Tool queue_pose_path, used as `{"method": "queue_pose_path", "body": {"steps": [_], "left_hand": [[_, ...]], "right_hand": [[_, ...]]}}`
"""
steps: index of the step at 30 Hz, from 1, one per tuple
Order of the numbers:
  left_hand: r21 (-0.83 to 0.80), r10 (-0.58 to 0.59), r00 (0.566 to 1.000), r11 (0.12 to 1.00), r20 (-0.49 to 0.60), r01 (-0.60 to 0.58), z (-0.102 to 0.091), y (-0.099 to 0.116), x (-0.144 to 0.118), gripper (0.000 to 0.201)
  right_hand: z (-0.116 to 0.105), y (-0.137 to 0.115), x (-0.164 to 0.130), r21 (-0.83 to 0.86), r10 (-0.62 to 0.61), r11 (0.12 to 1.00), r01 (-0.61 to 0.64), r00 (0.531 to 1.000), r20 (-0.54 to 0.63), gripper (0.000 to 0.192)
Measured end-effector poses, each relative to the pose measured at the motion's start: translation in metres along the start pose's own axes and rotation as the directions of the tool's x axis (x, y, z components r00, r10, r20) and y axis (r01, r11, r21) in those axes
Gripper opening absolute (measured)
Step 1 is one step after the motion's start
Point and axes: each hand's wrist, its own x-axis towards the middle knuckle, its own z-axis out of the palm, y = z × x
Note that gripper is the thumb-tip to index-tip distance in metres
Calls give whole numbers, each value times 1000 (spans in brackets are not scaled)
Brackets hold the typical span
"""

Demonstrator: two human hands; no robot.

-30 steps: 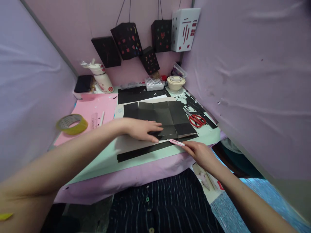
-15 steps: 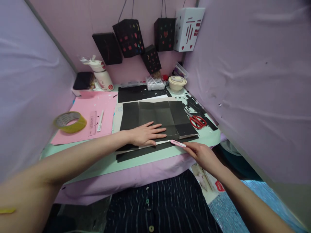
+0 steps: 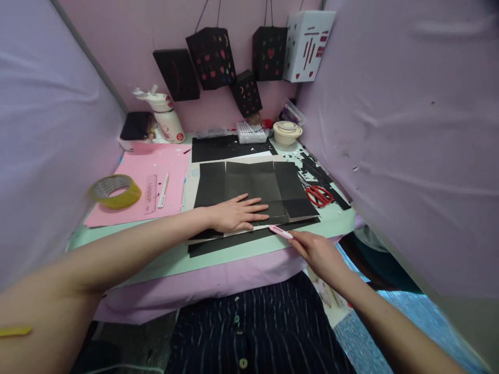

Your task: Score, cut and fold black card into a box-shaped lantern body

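My left hand (image 3: 239,213) lies flat with fingers spread on a creased sheet of black card (image 3: 253,182). Between the fingers of my right hand (image 3: 314,249) is a pink craft knife (image 3: 280,232), its tip at the card's near edge, just right of my left fingers. Whether the blade touches the card I cannot tell. Pale board shows as a thin line beneath the card. In front of it lies a long black strip of card (image 3: 218,246), partly under the near edge.
Left, a roll of yellow tape (image 3: 134,193), a clear ruler (image 3: 151,193) and a white pen (image 3: 163,191) rest on pink card (image 3: 171,156). Red-handled scissors (image 3: 319,196) and black scraps lie right. A bottle (image 3: 170,124) and a lidded bowl (image 3: 287,133) stand behind; paper lanterns (image 3: 212,58) hang above.
My right hand has drawn the craft knife slightly left along the card's near edge. My left hand stays pressed on the card. The whole view has shifted a little.
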Motion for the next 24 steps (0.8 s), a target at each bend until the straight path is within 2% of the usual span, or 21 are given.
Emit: {"method": "queue_pose_path", "body": {"steps": [14,20,24], "left_hand": [[0,4,999,1000,-38,-4,1,2,-1,55],[-36,-14,999,999,-31,13,0,3,-1,54],[-71,-24,999,997,-47,21,-4,5,-1,58]], "right_hand": [[15,-16,-6,-38,-25,999,22,995,-96,30],[19,-16,-5,27,-2,1000,4,997,-74,30],[3,-6,-18,157,51,987,-42,997,-51,31]]}}
